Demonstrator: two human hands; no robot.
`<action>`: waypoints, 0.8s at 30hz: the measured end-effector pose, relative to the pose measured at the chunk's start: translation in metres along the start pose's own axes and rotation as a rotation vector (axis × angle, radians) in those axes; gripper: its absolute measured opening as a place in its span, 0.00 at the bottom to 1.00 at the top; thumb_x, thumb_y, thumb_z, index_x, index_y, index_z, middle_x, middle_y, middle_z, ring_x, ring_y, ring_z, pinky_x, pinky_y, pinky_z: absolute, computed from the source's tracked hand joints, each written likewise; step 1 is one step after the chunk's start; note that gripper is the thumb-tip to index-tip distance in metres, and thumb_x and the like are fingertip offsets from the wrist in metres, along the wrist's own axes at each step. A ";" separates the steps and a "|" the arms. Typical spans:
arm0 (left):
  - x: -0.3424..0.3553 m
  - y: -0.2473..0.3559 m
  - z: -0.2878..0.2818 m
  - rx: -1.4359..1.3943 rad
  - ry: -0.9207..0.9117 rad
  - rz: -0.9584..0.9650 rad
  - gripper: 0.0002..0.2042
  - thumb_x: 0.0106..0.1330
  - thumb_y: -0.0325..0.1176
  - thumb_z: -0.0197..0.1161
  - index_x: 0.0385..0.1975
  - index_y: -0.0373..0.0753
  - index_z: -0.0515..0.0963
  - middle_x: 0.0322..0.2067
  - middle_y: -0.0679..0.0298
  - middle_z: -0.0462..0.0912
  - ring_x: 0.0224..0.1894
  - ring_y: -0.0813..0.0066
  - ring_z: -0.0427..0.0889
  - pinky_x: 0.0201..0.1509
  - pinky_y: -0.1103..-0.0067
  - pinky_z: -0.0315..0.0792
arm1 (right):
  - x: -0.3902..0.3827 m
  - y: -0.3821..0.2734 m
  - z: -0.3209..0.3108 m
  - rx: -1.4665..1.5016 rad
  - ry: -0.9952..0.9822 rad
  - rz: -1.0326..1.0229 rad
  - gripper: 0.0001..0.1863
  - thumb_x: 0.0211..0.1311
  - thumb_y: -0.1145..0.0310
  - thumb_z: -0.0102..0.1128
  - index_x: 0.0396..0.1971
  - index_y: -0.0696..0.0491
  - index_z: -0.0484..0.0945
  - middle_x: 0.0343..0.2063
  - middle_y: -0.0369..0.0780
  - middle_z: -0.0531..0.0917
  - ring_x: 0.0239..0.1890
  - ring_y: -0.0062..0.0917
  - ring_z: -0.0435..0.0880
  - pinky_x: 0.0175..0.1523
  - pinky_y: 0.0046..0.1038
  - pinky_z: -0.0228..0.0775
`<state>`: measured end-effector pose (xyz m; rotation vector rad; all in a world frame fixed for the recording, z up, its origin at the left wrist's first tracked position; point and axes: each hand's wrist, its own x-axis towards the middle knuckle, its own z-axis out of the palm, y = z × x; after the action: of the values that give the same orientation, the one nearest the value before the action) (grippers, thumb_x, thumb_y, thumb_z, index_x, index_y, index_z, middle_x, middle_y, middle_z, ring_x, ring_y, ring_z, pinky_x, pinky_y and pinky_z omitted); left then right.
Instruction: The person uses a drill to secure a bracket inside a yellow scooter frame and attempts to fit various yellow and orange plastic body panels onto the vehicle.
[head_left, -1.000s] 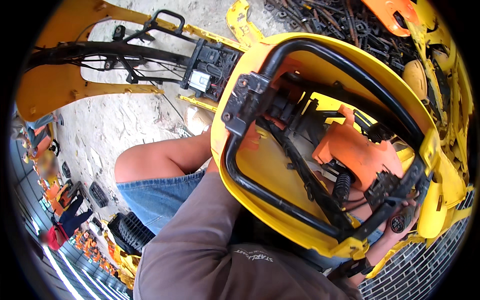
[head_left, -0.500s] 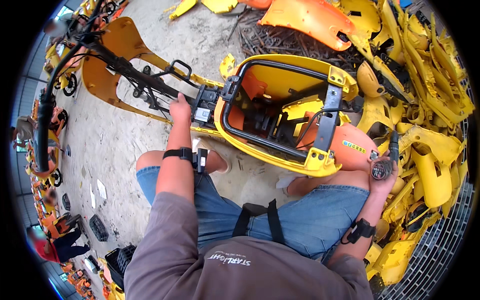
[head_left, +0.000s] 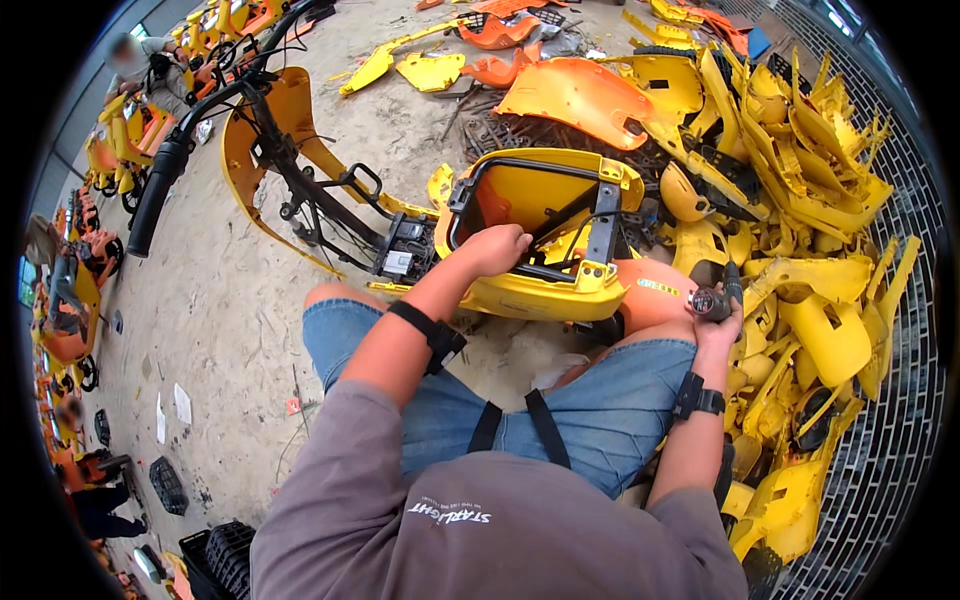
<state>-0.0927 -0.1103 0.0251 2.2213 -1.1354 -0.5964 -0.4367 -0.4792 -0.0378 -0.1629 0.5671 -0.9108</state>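
Observation:
In front of me stands a partly stripped scooter with a yellow body shell point(head_left: 540, 299), its open top rimmed by a black tube frame point(head_left: 603, 222). My left hand point(head_left: 497, 250) is over the near side of that opening, fingers curled closed; whatever they may hold is hidden. Down by my right knee, my right hand point(head_left: 722, 322) is wrapped round a dark electric screwdriver point(head_left: 733, 287), its slim end pointing away from me. Beside it is the scooter's orange rear panel point(head_left: 650, 292). Left of the shell sits a small electrical unit point(head_left: 398, 262) on the scooter's frame.
A heap of yellow plastic panels point(head_left: 835, 325) rises on the right against a brick wall point(head_left: 900, 330). Orange panels point(head_left: 570, 100) lie beyond the scooter, over dark metal parts. The handlebar point(head_left: 160, 185) reaches to the left. Black crates point(head_left: 225, 550) and other people are at the left.
My left hand has moved right from the electrical unit to the shell's opening and its fingers have curled. My right hand still holds the screwdriver. The view has shifted.

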 end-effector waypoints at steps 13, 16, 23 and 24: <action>-0.061 0.009 0.021 -0.136 0.120 0.068 0.17 0.78 0.42 0.54 0.34 0.31 0.73 0.26 0.48 0.80 0.31 0.45 0.80 0.37 0.61 0.72 | -0.018 -0.027 -0.016 -0.056 0.080 -0.126 0.21 0.64 0.59 0.56 0.51 0.57 0.76 0.43 0.42 0.84 0.49 0.39 0.84 0.60 0.45 0.76; -0.070 0.012 0.016 -0.162 0.067 -0.053 0.18 0.77 0.45 0.53 0.39 0.33 0.77 0.37 0.40 0.83 0.45 0.37 0.80 0.49 0.55 0.73 | -0.026 -0.014 -0.002 -0.072 0.092 -0.109 0.21 0.63 0.61 0.57 0.52 0.58 0.75 0.41 0.43 0.84 0.46 0.36 0.85 0.56 0.44 0.78; -0.061 -0.001 0.016 -0.628 0.203 -0.013 0.10 0.71 0.35 0.67 0.38 0.34 0.78 0.27 0.66 0.80 0.28 0.79 0.79 0.35 0.79 0.74 | -0.078 0.003 0.024 -0.025 -0.327 -0.083 0.24 0.59 0.65 0.59 0.55 0.58 0.73 0.48 0.40 0.83 0.40 0.26 0.82 0.51 0.37 0.75; -0.061 -0.009 0.016 -0.705 0.229 0.029 0.09 0.70 0.33 0.69 0.38 0.35 0.78 0.27 0.69 0.79 0.28 0.82 0.77 0.34 0.81 0.73 | -0.098 0.011 0.034 -0.054 -0.368 -0.079 0.25 0.58 0.66 0.59 0.56 0.58 0.73 0.50 0.40 0.82 0.40 0.25 0.82 0.52 0.36 0.74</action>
<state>-0.1302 -0.0597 0.0149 1.6102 -0.6916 -0.5949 -0.4583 -0.3992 0.0256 -0.3944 0.2446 -0.9150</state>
